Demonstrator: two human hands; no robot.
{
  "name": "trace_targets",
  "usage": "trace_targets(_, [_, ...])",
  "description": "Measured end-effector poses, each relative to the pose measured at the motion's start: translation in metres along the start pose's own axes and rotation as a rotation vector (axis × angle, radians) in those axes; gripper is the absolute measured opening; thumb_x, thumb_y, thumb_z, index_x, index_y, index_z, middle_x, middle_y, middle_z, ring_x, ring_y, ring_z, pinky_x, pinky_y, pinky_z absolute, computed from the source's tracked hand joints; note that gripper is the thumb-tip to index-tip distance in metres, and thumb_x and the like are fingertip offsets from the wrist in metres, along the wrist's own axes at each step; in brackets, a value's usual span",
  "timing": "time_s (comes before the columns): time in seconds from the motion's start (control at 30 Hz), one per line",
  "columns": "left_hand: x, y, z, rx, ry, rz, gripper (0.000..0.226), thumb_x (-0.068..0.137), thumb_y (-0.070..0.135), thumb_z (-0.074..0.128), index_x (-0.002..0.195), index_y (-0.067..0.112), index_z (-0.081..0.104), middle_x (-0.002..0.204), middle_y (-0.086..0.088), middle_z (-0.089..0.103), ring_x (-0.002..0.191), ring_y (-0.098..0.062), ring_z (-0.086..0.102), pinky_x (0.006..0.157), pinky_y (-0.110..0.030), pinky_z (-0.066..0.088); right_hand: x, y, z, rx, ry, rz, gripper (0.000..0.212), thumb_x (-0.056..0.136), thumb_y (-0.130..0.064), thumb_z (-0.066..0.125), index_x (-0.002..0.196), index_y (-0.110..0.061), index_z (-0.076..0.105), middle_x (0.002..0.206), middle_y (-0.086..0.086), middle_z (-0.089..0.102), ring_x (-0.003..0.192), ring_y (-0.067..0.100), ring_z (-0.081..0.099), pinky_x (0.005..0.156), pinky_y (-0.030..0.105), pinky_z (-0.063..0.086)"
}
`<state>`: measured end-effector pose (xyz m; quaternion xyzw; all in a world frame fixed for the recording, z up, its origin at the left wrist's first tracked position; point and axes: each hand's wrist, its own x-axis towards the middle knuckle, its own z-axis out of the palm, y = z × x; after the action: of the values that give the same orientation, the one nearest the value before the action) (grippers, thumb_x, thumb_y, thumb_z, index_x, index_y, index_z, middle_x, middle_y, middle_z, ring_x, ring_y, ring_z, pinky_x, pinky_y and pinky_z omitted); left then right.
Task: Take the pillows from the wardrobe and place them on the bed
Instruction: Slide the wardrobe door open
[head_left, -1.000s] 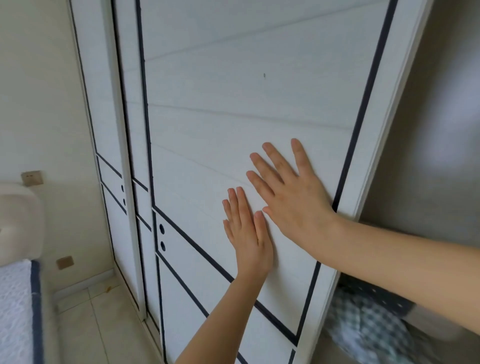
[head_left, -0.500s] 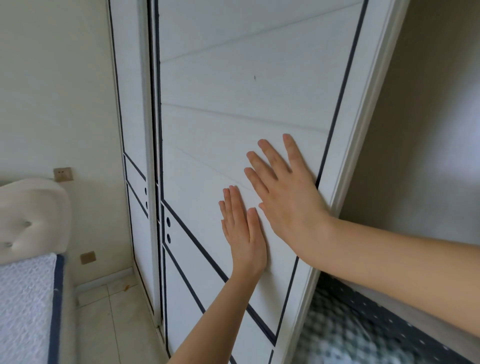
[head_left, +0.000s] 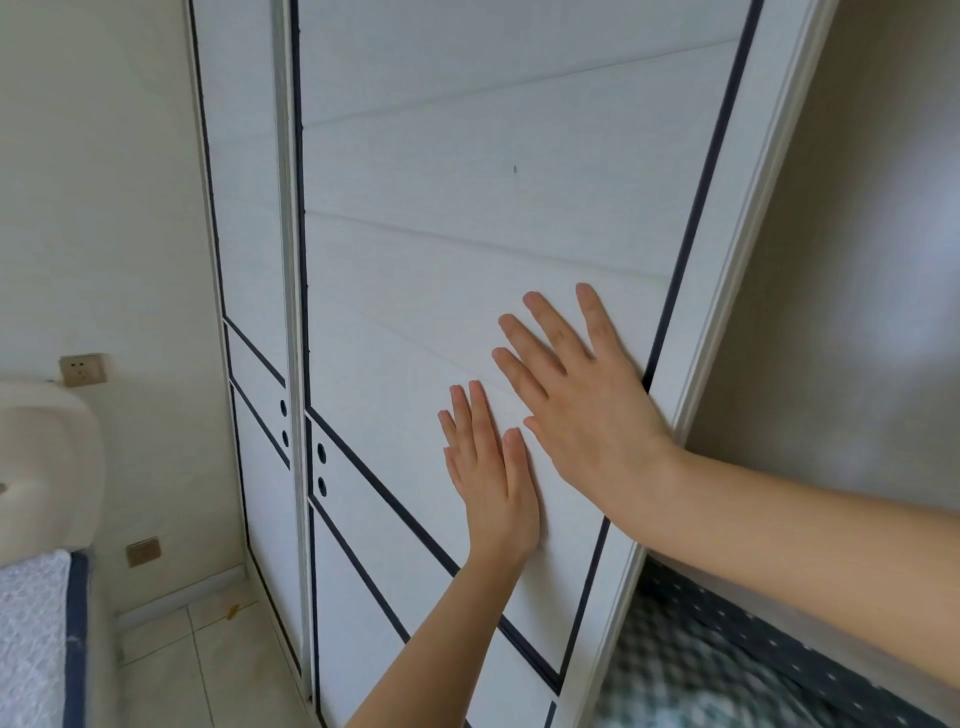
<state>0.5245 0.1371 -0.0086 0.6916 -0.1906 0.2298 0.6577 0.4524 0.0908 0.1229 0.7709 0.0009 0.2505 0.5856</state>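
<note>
A white sliding wardrobe door with dark trim lines fills the middle of the head view. My left hand lies flat on it, fingers together and pointing up. My right hand presses flat just above and to the right, fingers spread, near the door's right edge. Neither hand holds anything. To the right of the door the wardrobe stands open, and a checked green-and-white pillow with a dark dotted border shows blurred at the bottom. The bed with a white patterned cover lies at the lower left.
A second wardrobe door sits behind, to the left. A padded cream headboard stands against the left wall, with wall sockets above and beside it. A strip of tiled floor runs between bed and wardrobe.
The door has slid left under both flat hands, overlapping the rear door more. The opening on the right has widened and more of the checked pillow shows.
</note>
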Motion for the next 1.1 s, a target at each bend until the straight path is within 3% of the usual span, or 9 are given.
trace_targets(0.27, [0.03, -0.023, -0.013, 0.009, -0.003, 0.003, 0.055, 0.097, 0.058, 0.008, 0.148, 0.048, -0.008, 0.157, 0.032, -0.016, 0.146, 0.003, -0.021, 0.118, -0.031, -0.011, 0.035, -0.015, 0.0, 0.006, 0.004, 0.008, 0.073, 0.098, -0.05, 0.009, 0.148, -0.006, -0.018, 0.156, 0.022, -0.023, 0.14, 0.048, -0.023, 0.105, 0.07, -0.018])
trace_targets(0.53, [0.044, -0.033, -0.021, 0.032, -0.015, 0.039, 0.057, 0.097, 0.053, 0.01, 0.151, 0.04, -0.004, 0.162, 0.02, -0.011, 0.147, 0.0, -0.019, 0.118, -0.027, -0.011, 0.05, -0.022, 0.002, 0.02, 0.014, 0.018, 0.071, 0.098, -0.049, 0.009, 0.148, -0.006, -0.018, 0.156, 0.022, -0.023, 0.14, 0.048, -0.024, 0.104, 0.071, -0.018])
trace_targets(0.7, [0.043, -0.033, -0.022, 0.021, -0.031, 0.021, 0.053, 0.099, 0.05, 0.013, 0.149, 0.045, -0.005, 0.159, 0.027, -0.013, 0.146, 0.003, -0.021, 0.118, -0.028, -0.01, 0.05, -0.023, 0.002, 0.045, 0.009, 0.027, 0.073, 0.098, -0.049, 0.013, 0.149, -0.005, -0.016, 0.156, 0.023, -0.022, 0.14, 0.05, -0.022, 0.104, 0.073, -0.017])
trace_targets(0.93, [0.045, -0.027, -0.033, 0.033, -0.065, 0.009, 0.053, 0.104, 0.043, 0.02, 0.153, 0.037, 0.002, 0.164, 0.015, -0.004, 0.149, -0.003, -0.014, 0.123, -0.035, -0.004, 0.045, -0.012, -0.012, 0.245, -0.008, -0.034, 0.065, 0.098, -0.046, 0.024, 0.152, -0.014, 0.01, 0.161, 0.018, -0.003, 0.145, 0.043, -0.012, 0.107, 0.069, -0.015])
trace_targets(1.03, [0.045, -0.019, -0.041, 0.024, -0.091, 0.017, 0.055, 0.106, 0.038, 0.025, 0.158, 0.023, 0.013, 0.166, 0.007, 0.007, 0.151, -0.004, -0.004, 0.124, -0.04, 0.006, 0.035, -0.006, -0.023, 0.393, -0.005, -0.031, 0.058, 0.1, -0.038, 0.028, 0.151, -0.012, 0.018, 0.161, 0.016, 0.008, 0.147, 0.038, -0.006, 0.115, 0.058, -0.004])
trace_targets(1.1, [0.04, -0.011, -0.047, -0.029, -0.059, 0.004, 0.053, 0.106, 0.035, 0.031, 0.156, 0.019, 0.025, 0.163, 0.005, 0.021, 0.15, -0.006, 0.01, 0.122, -0.042, 0.017, 0.021, -0.003, -0.031, 0.498, 0.068, -0.035, 0.05, 0.1, -0.032, 0.031, 0.145, -0.009, 0.034, 0.157, 0.017, 0.025, 0.148, 0.036, 0.005, 0.117, 0.051, 0.006])
